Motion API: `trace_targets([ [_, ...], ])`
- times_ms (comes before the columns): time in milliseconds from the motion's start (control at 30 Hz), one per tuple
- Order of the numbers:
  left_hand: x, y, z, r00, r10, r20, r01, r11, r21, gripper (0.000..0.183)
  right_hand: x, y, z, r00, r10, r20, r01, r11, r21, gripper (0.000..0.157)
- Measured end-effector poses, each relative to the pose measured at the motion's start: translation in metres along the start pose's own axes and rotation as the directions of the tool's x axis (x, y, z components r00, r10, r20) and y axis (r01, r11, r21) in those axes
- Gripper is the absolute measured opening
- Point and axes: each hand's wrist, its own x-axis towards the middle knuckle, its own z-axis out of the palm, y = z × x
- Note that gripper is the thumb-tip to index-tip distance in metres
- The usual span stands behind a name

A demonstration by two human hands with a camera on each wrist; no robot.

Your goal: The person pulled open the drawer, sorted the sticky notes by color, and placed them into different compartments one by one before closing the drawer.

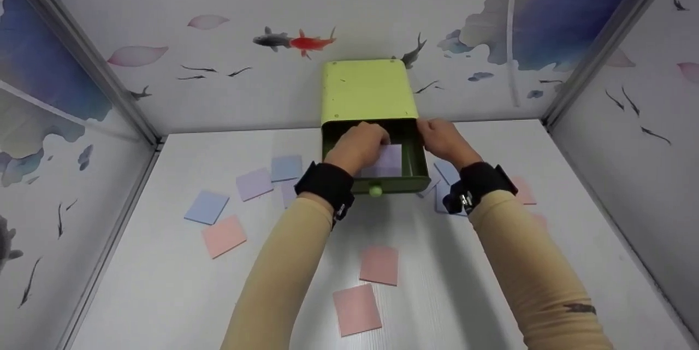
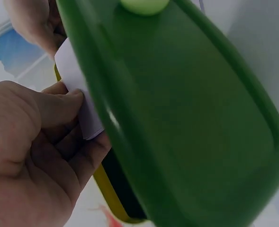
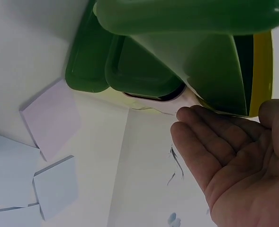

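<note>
A small yellow-green drawer cabinet [image 1: 368, 90] stands against the back wall, its green top drawer [image 1: 404, 184] pulled out by the round knob side toward me. Inside that drawer, my left hand [image 1: 357, 145] pinches a lavender square note pad [image 2: 77, 78] between thumb and fingers. The pad [image 1: 390, 160] shows beyond the hand in the head view. My right hand [image 1: 443, 137] rests at the cabinet's right side. In the right wrist view its fingers [image 3: 196, 146] stretch out nearly straight along the side, with the fingertips right at the cabinet wall.
Blue pads [image 1: 206, 207], lavender pads [image 1: 254, 184] and pink pads [image 1: 224, 236] lie left of the cabinet. Two pink pads [image 1: 357, 309] lie in front. More blue and pink pads [image 1: 524, 190] sit to the right, partly behind my right wrist. Patterned walls enclose the white table [image 1: 147, 284].
</note>
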Motion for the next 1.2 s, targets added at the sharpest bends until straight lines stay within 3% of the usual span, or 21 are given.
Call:
trace_targets([
  [333,0.007,0.012,0.017,0.999,0.021,0.029,-0.022,1.0,0.022,0.026,-0.001,-0.001,0.001,1.0,-0.004,-0.015,0.004,1.0,-0.002,0.046],
  [667,0.006,0.014,0.021,0.999,0.019,0.04,-0.023,0.996,0.083,0.031,-0.001,-0.002,0.002,0.999,0.018,-0.027,-0.019,1.0,-0.011,0.047],
  [933,0.004,0.013,0.025,0.996,-0.01,0.094,0.003,0.997,0.077,0.024,0.0,-0.002,0.004,1.0,0.021,-0.023,-0.021,1.0,0.007,0.045],
  [1200,0.005,0.011,0.025,0.995,-0.007,0.099,0.0,0.998,0.065,0.019,0.001,-0.001,0.001,0.999,0.04,-0.009,-0.04,0.999,-0.012,0.047],
])
